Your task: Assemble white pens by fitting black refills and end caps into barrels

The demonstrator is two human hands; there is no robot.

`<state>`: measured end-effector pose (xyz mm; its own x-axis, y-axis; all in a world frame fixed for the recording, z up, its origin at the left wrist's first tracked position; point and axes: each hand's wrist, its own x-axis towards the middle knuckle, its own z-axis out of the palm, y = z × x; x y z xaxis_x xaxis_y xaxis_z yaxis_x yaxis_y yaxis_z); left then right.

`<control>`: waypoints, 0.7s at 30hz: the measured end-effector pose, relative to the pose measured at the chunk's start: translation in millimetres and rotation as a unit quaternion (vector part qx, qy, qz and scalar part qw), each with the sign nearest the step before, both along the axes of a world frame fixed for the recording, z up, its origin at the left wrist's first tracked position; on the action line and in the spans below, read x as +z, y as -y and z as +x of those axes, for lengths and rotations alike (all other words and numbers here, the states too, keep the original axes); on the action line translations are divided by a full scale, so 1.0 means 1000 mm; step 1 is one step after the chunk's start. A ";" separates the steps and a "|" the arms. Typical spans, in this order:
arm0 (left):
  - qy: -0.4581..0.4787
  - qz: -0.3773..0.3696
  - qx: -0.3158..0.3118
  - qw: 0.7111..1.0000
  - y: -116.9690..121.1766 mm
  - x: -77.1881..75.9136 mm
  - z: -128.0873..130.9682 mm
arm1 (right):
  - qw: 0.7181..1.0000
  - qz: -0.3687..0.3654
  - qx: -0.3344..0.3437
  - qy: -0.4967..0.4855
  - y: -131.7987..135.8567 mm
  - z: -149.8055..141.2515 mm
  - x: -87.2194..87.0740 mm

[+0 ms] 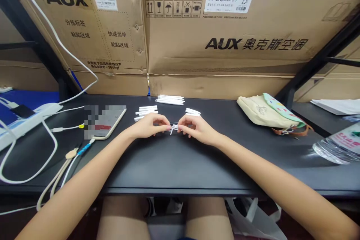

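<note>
My left hand and my right hand meet just above the dark table, both with thumb and fingers pinched. Small white pen parts show between the fingertips, one slanting downward; their exact shape is too small to make out. Behind my left hand lie several white pen barrels side by side. Shorter white pen pieces rest behind my right hand, partly covered by it. Farther back, a row of slim white pens lies together.
A phone with a cable plugged in lies left, near a white power strip and loose cables. On the right are a cream pouch and a plastic water bottle. Cardboard boxes stand along the back edge.
</note>
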<state>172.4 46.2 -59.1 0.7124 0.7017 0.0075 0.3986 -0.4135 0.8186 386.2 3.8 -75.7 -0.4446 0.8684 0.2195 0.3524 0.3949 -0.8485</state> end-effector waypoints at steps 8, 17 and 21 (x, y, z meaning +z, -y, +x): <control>0.049 -0.043 0.009 0.998 0.001 -0.001 0.002 | 1.000 0.010 0.003 -0.015 -0.004 0.004 -0.001; 0.073 -0.051 0.033 0.995 0.000 -0.001 0.002 | 0.998 0.030 -0.051 -0.037 -0.002 0.000 -0.003; 0.064 -0.052 0.026 0.996 -0.001 -0.002 0.002 | 0.998 0.046 -0.038 -0.017 -0.002 0.003 -0.001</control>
<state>174.5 47.0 -61.5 0.6737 0.7387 0.0208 0.3065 -0.3050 0.9017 389.2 6.1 -76.2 -0.3695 0.8744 0.3144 0.3551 0.4456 -0.8218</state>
